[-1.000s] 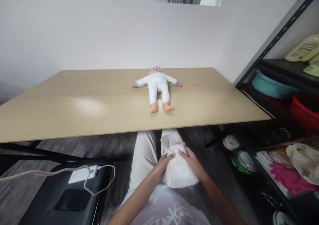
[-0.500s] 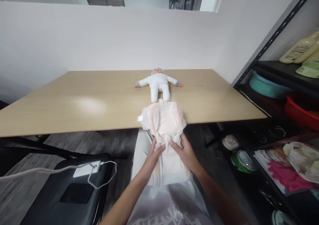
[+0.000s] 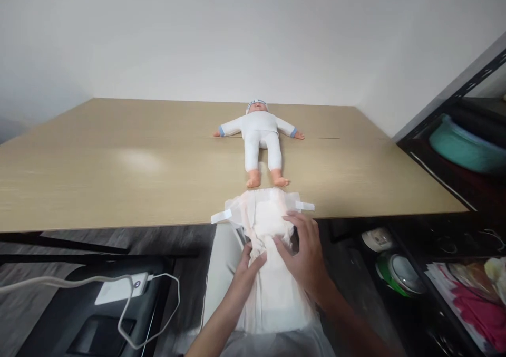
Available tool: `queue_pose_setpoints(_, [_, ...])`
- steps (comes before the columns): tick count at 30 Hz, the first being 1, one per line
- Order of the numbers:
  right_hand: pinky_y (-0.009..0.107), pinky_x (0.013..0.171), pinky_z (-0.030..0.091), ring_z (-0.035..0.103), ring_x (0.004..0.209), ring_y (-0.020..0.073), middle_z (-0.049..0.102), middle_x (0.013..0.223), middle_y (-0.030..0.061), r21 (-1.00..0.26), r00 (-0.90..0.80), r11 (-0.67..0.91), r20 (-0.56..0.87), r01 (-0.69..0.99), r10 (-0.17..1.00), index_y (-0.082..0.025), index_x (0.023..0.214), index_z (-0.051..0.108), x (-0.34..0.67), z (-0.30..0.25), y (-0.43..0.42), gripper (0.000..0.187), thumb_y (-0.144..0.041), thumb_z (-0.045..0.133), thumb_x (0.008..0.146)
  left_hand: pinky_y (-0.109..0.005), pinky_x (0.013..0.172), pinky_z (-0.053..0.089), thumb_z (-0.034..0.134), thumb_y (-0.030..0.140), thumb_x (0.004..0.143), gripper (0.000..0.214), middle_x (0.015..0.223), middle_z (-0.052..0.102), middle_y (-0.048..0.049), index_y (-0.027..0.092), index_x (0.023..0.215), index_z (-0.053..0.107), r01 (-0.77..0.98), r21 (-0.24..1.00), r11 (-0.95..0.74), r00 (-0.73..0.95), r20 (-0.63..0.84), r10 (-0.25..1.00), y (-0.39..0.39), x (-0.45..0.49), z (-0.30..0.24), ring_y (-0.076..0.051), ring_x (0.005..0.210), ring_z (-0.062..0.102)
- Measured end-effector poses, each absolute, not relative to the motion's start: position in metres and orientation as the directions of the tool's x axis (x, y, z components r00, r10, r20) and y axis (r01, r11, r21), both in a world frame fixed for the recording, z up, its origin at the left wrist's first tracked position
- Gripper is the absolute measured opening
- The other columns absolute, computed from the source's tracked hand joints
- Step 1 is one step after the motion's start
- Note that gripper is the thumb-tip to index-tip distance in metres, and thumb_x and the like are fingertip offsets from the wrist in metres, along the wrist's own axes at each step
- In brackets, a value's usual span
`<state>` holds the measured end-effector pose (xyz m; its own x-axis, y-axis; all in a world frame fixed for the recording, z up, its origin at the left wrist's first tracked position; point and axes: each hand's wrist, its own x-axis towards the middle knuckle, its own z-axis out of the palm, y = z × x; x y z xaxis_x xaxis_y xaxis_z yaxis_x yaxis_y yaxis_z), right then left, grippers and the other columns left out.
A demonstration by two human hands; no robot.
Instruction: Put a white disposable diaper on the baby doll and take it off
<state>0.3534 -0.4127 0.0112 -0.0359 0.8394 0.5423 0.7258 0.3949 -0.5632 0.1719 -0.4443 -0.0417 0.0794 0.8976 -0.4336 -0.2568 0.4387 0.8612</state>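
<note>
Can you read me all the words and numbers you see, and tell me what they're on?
None can be read clearly.
Doll's cap: blue lettering, too small and blurred to read.
White power bank: a small dark round mark, too small to make out.
Diaper: no words I can read.

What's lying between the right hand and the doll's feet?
In the head view, the far end of the spread diaper lies between the right hand and the doll's feet.
</note>
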Motion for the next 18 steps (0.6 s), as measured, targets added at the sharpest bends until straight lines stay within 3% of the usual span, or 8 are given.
queue_pose_setpoints(5, [0.06,0.135,0.037,0.038,0.165,0.034,0.049,0.173,0.0122,-0.437,-0.434,0.549,0.341,0.713,0.834,-0.024,0.162,0.055,0.34,0.028,-0.358,0.055,-0.041,0.062,0.111,-0.046,0.119,0.052,0.077,0.064,0.094,0.065,0.146,0.07,-0.0132,0.027,0.142,0.055,-0.155,0.917,0.367,0.128,-0.35,0.928,-0.449,0.16,-0.016,-0.036,0.139,0.065])
queue_pose_setpoints(7, [0.061,0.137,0.034,0.033,0.168,0.0341,0.042,0.178,0.0126,-0.426,-0.49,0.547,0.246,0.72,0.836,-0.023,0.167,0.051,0.337,0.023,-0.337,0.062,-0.046,0.062,0.111,-0.045,0.123,0.048,0.076,0.059,0.097,0.061,0.154,0.066,-0.0123,0.029,0.147,0.059,0.022,0.95,0.311,0.198,-0.309,0.93,-0.446,0.142,0.001,-0.035,0.146,0.06])
queue_pose_setpoints(9, [0.062,0.137,0.033,0.033,0.168,0.0342,0.04,0.18,0.0121,-0.415,-0.516,0.549,0.2,0.725,0.833,-0.025,0.17,0.047,0.338,0.018,-0.321,0.068,-0.052,0.064,0.109,-0.047,0.124,0.048,0.073,0.053,0.1,0.049,0.149,0.069,-0.0101,0.033,0.145,0.067,0.258,0.946,0.196,0.274,-0.266,0.924,-0.437,0.116,0.02,-0.036,0.141,0.063])
queue_pose_setpoints(12, [0.059,0.137,0.034,0.037,0.166,0.0334,0.039,0.18,0.0103,-0.396,-0.537,0.574,0.211,0.717,0.817,-0.027,0.172,0.045,0.34,0.015,-0.31,0.075,-0.056,0.068,0.107,-0.047,0.116,0.052,0.062,0.044,0.108,0.031,0.135,0.074,-0.0078,0.035,0.137,0.073,0.482,0.87,-0.105,0.359,-0.087,0.929,-0.403,0.08,0.045,-0.032,0.128,0.068])
queue_pose_setpoints(14, [0.058,0.136,0.035,0.04,0.164,0.0337,0.042,0.179,0.01,-0.388,-0.533,0.582,0.236,0.715,0.812,-0.028,0.172,0.046,0.341,0.015,-0.309,0.075,-0.055,0.069,0.106,-0.046,0.113,0.054,0.057,0.034,0.111,0.029,0.134,0.074,-0.0089,0.031,0.137,0.069,0.572,0.747,-0.34,0.384,0.122,0.915,-0.363,0.068,0.054,-0.03,0.126,0.067])
queue_pose_setpoints(16, [0.06,0.135,0.036,0.041,0.163,0.0346,0.044,0.178,0.01,-0.388,-0.524,0.582,0.253,0.715,0.813,-0.03,0.172,0.046,0.341,0.016,-0.31,0.075,-0.054,0.069,0.105,-0.051,0.113,0.052,0.055,0.022,0.108,0.035,0.138,0.072,-0.0135,0.024,0.141,0.066,0.708,0.491,-0.508,0.381,0.339,0.86,-0.313,0.067,0.058,-0.033,0.128,0.064])
queue_pose_setpoints(18, [0.061,0.135,0.036,0.041,0.163,0.035,0.045,0.177,0.0101,-0.386,-0.518,0.58,0.261,0.717,0.815,-0.03,0.172,0.046,0.34,0.015,-0.312,0.074,-0.054,0.069,0.105,-0.06,0.12,0.045,0.055,0.008,0.099,0.059,0.159,0.06,-0.0195,0.02,0.157,0.057,0.814,0.244,-0.527,0.408,0.406,0.818,-0.26,0.076,0.058,-0.039,0.144,0.056])
